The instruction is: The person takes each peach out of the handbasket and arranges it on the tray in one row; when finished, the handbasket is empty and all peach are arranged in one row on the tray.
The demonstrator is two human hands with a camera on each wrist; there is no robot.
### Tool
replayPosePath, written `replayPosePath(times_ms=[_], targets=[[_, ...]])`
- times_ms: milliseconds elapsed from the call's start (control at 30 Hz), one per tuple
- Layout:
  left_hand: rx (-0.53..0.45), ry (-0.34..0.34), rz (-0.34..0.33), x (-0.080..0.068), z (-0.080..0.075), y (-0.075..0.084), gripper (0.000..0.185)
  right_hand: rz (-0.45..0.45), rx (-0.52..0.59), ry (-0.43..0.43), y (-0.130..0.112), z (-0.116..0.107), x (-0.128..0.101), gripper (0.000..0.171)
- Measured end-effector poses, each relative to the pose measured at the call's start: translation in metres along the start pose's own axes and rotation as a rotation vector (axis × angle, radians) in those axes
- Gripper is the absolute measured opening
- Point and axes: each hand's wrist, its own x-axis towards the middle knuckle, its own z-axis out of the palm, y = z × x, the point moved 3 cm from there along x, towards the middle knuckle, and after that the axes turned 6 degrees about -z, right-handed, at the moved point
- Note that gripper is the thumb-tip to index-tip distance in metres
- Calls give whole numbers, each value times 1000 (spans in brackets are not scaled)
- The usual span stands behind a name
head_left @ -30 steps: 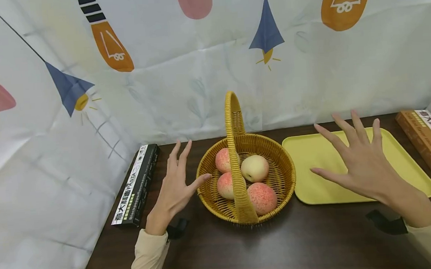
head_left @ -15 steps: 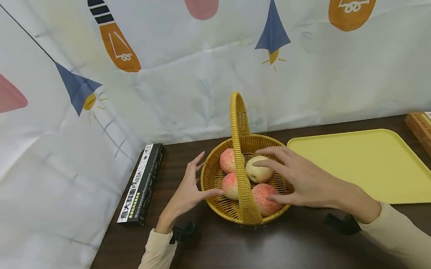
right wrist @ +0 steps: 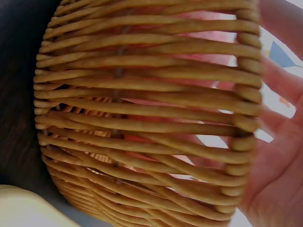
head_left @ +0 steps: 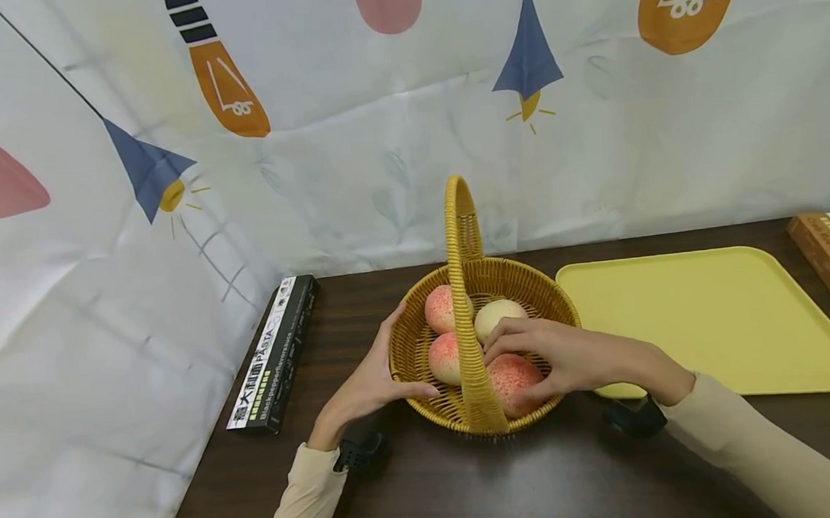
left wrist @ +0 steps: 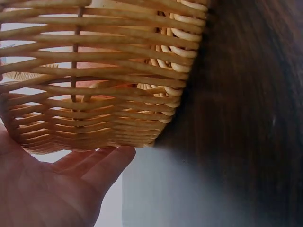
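Wicker basket (head_left: 420, 346) mid-tabletop (head_left: 543, 481), yellow tray (head_left: 711, 320) at 3 o'clock. Right hand (head_left: 571, 356) inside, fingers curled on red-speckled peach (head_left: 511, 380), seemingly gripping. Left hand (head_left: 369, 385) at 9 o'clock, fingers spread against basket wall.

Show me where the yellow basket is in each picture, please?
Head: the basket stands mid-table, between both hands, left of the yellow tray.
Left wrist: its woven wall fills the upper left, with the left hand beneath it.
Right wrist: its wall fills most of the picture, the right hand at the right edge.
Shared landmark: pink fruit showing through the weave.
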Motion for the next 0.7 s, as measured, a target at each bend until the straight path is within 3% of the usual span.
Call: replayPosePath(times_ms=[267, 700], targets=[[-33, -12, 16, 1, 1, -1, 132, -51, -18, -62, 10, 8, 3, 39], [-46, -12, -11, 0, 2, -2, 131, 55, 45, -135, 18, 7, 5, 49]])
